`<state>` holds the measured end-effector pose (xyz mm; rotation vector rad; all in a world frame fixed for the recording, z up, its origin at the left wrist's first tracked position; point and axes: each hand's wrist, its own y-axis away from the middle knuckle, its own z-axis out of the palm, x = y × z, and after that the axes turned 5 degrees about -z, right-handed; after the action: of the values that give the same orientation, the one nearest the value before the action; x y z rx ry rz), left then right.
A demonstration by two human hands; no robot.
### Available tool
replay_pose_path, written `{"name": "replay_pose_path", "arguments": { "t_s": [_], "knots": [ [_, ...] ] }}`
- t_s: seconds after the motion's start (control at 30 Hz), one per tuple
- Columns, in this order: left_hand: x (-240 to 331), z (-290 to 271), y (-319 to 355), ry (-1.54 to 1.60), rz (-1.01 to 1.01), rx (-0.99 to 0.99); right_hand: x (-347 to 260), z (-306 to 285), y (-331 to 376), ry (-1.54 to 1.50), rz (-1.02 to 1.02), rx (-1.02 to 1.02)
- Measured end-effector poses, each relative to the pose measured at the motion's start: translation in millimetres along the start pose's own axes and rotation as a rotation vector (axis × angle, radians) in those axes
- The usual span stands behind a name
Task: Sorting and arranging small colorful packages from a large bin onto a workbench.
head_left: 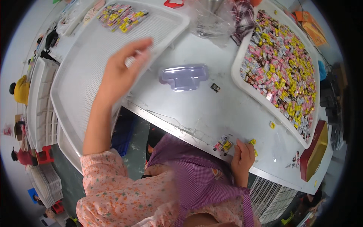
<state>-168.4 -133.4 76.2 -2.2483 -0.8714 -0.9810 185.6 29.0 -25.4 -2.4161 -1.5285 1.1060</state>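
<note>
My left hand is raised over the right side of a white perforated tray, slightly blurred. Its thumb and fingers are apart, with nothing visible between them. At the table's front edge rests my right hand, its fingers curled together; whatever they may grip is hidden. Small yellow pieces lie right beside its fingertips. Left of that hand sits a little cluster of pink, white and yellow printed pieces. A clear plastic blister shell lies mid-table, with a single dark piece to its right.
A large white tray full of small colourful pieces stands on the right. Rows of similar pieces lie at the perforated tray's far end. Clear plastic bags and checked cloth are at the back; a red-and-gold box is far right.
</note>
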Motion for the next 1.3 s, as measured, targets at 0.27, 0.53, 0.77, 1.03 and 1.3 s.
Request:
{"name": "replay_pose_path", "arguments": {
  "t_s": [0.27, 0.53, 0.77, 1.03, 1.3],
  "knots": [
    [-26.6, 96.8, 34.8, -0.513, 0.267, -0.083, -2.6, -0.1, 0.9, -0.009, -0.054, 0.048],
    [-12.0, 92.4, 50.8, -0.487, 0.236, -0.289, 2.5, -4.6, -3.4, -0.105, -0.039, 0.205],
    [-6.0, 100.2, 80.3, -0.378, 0.352, -0.398, -8.6, -29.7, 1.2, -0.037, 0.052, 0.074],
    [6.7, 120.9, 78.4, -0.279, 0.367, -0.429, -24.4, -1.6, -12.1, 0.175, -0.141, -0.172],
    [15.8, 114.8, 72.7, -0.312, 0.353, -0.387, -9.3, 11.3, -62.8, 0.184, -0.107, -0.02]
  ]
}}
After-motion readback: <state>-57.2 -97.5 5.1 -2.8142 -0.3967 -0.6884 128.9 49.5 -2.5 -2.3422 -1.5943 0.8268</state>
